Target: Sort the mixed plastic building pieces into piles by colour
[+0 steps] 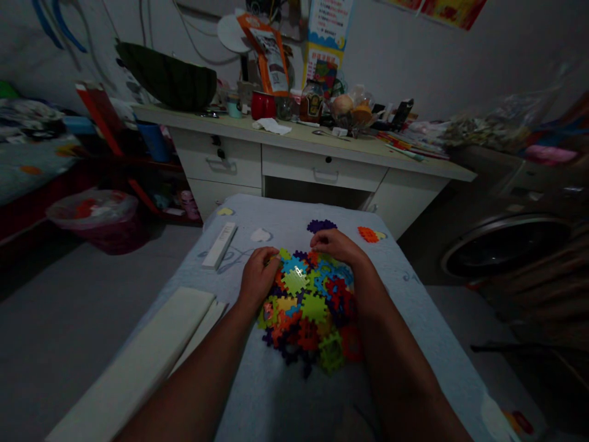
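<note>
Head view | jagged multicolour tile pile (309, 307) | left hand (257, 277), right hand (335, 245) curled on it | grip: cannot tell

Two hands are in view, a left hand (258, 277) and a right hand (338, 245), at one pile of toy tiles (313, 307) whose pieces overlap too much to count. Beyond the pile lie four loose ones: one purple piece (321, 226), one orange piece (368, 234), one white piece (260, 235), one yellow piece (225, 212). Left of the pile: one long white box (219, 245), one pale board (138, 362).
</note>
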A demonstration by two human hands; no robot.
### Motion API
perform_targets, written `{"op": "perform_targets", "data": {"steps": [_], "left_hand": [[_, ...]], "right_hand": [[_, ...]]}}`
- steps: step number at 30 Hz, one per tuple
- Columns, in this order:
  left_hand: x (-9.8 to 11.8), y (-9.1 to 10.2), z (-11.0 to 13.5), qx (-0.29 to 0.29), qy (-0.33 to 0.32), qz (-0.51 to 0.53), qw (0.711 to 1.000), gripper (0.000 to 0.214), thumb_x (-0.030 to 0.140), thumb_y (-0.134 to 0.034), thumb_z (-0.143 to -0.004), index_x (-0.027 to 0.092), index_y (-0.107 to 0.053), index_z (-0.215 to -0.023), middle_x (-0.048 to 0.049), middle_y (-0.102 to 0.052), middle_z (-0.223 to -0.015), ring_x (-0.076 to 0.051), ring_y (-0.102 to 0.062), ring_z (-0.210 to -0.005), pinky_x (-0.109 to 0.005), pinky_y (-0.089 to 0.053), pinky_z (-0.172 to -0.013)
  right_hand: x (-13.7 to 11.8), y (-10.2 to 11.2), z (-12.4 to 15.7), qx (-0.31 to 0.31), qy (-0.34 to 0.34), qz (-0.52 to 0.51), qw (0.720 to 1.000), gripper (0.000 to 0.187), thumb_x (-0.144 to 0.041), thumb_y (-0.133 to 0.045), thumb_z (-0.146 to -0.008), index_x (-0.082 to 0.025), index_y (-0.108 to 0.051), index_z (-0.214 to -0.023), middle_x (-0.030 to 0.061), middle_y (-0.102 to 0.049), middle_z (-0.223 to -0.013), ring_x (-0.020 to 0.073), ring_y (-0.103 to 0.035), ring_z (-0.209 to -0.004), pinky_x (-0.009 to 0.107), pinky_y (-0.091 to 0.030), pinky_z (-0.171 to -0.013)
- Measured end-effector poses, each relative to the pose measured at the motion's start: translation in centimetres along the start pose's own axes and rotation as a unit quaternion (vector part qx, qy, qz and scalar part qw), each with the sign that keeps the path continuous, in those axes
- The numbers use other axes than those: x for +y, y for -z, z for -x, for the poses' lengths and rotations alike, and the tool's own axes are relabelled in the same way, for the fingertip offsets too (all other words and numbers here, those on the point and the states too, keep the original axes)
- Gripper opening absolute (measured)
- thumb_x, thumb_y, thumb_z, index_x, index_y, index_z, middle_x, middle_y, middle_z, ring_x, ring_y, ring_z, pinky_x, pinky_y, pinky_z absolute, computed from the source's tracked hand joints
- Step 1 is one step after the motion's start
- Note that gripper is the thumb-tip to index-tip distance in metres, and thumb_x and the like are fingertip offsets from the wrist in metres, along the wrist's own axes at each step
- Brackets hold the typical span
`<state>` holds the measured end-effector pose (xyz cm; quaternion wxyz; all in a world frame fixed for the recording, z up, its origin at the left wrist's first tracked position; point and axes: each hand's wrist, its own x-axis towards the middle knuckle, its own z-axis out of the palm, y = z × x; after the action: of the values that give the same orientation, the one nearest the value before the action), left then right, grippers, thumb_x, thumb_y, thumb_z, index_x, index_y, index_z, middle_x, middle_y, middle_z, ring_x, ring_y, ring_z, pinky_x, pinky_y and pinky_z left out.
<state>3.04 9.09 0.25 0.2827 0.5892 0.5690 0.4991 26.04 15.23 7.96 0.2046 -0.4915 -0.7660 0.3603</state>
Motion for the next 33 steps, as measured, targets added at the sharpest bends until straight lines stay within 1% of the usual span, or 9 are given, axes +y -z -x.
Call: {"op": "perform_targets", "data": {"steps": [5, 9, 11, 14, 17, 19, 23, 26, 33], "left_hand": [[0.0, 0.1, 0.0, -0.003, -0.001, -0.007, 1.0, 0.024, 0.04, -0.056, -0.082, 0.022, -0.068, -0.092, -0.0054, -0.068, -0.102, -0.023, -0.064, -0.099, -0.039, -0.048, -0.096], [0.0, 0.1, 0.0, -0.002, -0.004, -0.008, 1.0, 0.025, 0.04, -0.056, -0.081, 0.021, -0.068, -0.092, -0.0054, -0.068, -0.101, -0.023, -0.063, -0.097, -0.039, -0.049, -0.095], [0.0, 0.1, -0.1, -0.001, -0.005, -0.008, 1.0, 0.026, 0.041, -0.055, -0.081, 0.022, -0.068, -0.092, -0.0054, -0.068, -0.101, -0.023, -0.063, -0.097, -0.039, -0.049, -0.095], [0.1, 0.1, -0.1, -0.005, -0.005, -0.014, 1.0, 0.026, 0.042, -0.055, -0.081, 0.022, -0.069, -0.091, -0.0057, -0.068, -0.1, -0.024, -0.064, -0.098, -0.04, -0.048, -0.095], [0.1, 0.1, 0.0, -0.007, -0.005, -0.018, 1.0, 0.027, 0.042, -0.056, -0.081, 0.022, -0.069, -0.092, -0.0061, -0.069, -0.101, -0.024, -0.064, -0.099, -0.04, -0.048, -0.095], [0.0, 0.1, 0.0, -0.004, -0.002, -0.016, 1.0, 0.027, 0.042, -0.056, -0.08, 0.022, -0.069, -0.093, -0.0062, -0.069, -0.101, -0.024, -0.064, -0.098, -0.04, -0.049, -0.095], [-0.3, 0.0, -0.1, -0.005, 0.0, -0.015, 1.0, 0.027, 0.044, -0.057, -0.08, 0.023, -0.069, -0.093, -0.0057, -0.069, -0.102, -0.024, -0.064, -0.098, -0.04, -0.048, -0.096], [-0.5, 0.0, -0.1, -0.003, -0.001, -0.014, 1.0, 0.028, 0.045, -0.057, -0.081, 0.023, -0.069, -0.094, -0.0056, -0.069, -0.103, -0.024, -0.064, -0.098, -0.039, -0.048, -0.096], [-0.6, 0.0, 0.0, -0.002, 0.003, -0.004, 1.0, 0.028, 0.044, -0.058, -0.08, 0.022, -0.069, -0.094, -0.0054, -0.069, -0.102, -0.023, -0.065, -0.096, -0.038, -0.049, -0.095]], "right_hand": [[0.6, 1.8, 1.1, 0.106, -0.003, -0.089, 0.99, 0.017, -0.029, -0.063, -0.068, -0.016, -0.064, -0.079, -0.0024, -0.061, -0.069, 0.0116, -0.054, -0.066, 0.024, -0.043, -0.064], [2.8, 3.4, 1.7, 0.25, -0.027, -0.117, 0.961, 0.02, -0.033, -0.062, -0.065, -0.017, -0.062, -0.078, -0.001, -0.06, -0.068, 0.0122, -0.053, -0.062, 0.026, -0.045, -0.062], [4.7, 4.4, 2.0, 0.347, -0.045, -0.119, 0.929, 0.022, -0.033, -0.062, -0.065, -0.017, -0.062, -0.079, 0.0008, -0.062, -0.071, 0.0132, -0.056, -0.064, 0.027, -0.047, -0.064], [8.1, 6.0, 2.7, 0.487, -0.098, -0.107, 0.861, 0.022, -0.029, -0.061, -0.066, -0.015, -0.063, -0.083, 0.003, -0.064, -0.075, 0.0155, -0.059, -0.067, 0.029, -0.05, -0.064], [11.6, 6.9, 3.8, 0.586, -0.165, -0.058, 0.791, 0.021, -0.023, -0.058, -0.067, -0.013, -0.065, -0.085, 0.0055, -0.065, -0.079, 0.0174, -0.061, -0.072, 0.031, -0.052, -0.068], [13.4, 7.0, 4.4, 0.607, -0.211, -0.027, 0.766, 0.025, -0.019, -0.056, -0.068, -0.011, -0.067, -0.088, 0.0073, -0.067, -0.082, 0.0184, -0.061, -0.075, 0.032, -0.053, -0.073], [15.2, 6.5, 5.0, 0.601, -0.269, 0.004, 0.753, 0.035, -0.016, -0.051, -0.07, -0.008, -0.069, -0.099, 0.0124, -0.07, -0.093, 0.0204, -0.063, -0.081, 0.033, -0.052, -0.08], [15.5, 6.1, 4.8, 0.588, -0.285, 0.026, 0.757, 0.04, -0.016, -0.049, -0.072, -0.007, -0.07, -0.105, 0.0148, -0.071, -0.1, 0.0224, -0.064, -0.088, 0.032, -0.051, -0.083], [15.5, 5.6, 4.6, 0.532, -0.301, 0.076, 0.788, 0.045, -0.015, -0.045, -0.074, -0.005, -0.072, -0.109, 0.0178, -0.071, -0.106, 0.0254, -0.063, -0.098, 0.037, -0.046, -0.094]]}}
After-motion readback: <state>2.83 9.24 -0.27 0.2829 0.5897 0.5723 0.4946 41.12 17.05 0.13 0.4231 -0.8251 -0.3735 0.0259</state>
